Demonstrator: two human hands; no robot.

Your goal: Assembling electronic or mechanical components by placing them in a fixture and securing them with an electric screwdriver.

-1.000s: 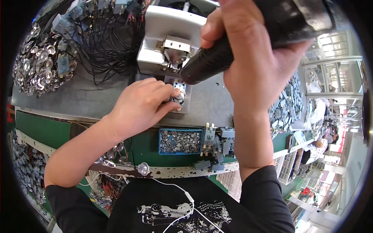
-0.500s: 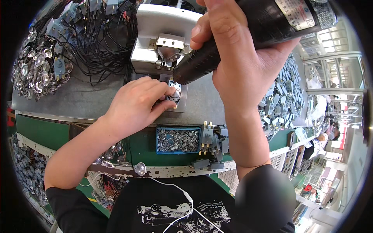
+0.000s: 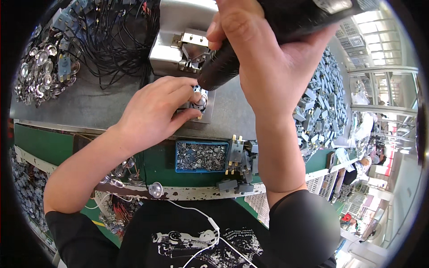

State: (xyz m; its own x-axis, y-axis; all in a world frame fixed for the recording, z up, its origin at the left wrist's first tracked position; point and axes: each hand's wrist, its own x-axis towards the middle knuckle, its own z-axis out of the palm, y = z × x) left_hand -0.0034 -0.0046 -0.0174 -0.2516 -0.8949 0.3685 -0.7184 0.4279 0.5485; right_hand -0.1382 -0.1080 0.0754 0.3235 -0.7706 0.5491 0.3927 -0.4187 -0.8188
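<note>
My right hand (image 3: 272, 67) is wrapped round a black electric screwdriver (image 3: 222, 66), which slants down to the left. Its lower end meets a small switch-like part with a round metal disc (image 3: 200, 102). The screwdriver's nose hides the bit and the exact point of contact. My left hand (image 3: 152, 109) pinches that part between thumb and fingers from the left side, holding it down on a flat metal plate (image 3: 207, 117). Brass-coloured terminals stick out at the part's near end. Just behind stands a white machine block (image 3: 167, 53) with a metal clamp (image 3: 195, 49).
A blue tray (image 3: 201, 170) of small metal pieces sits at the near edge, beside several grey switches (image 3: 237, 151). More grey switches (image 3: 324, 102) are heaped at right. Metal discs (image 3: 42, 71) and black cables (image 3: 107, 49) pile up at left. One loose disc (image 3: 155, 190) lies near me.
The whole view has shifted slightly, so the bench appears higher and further left. The screwdriver and right hand sit a little further up and left in view. Both grips are unchanged.
</note>
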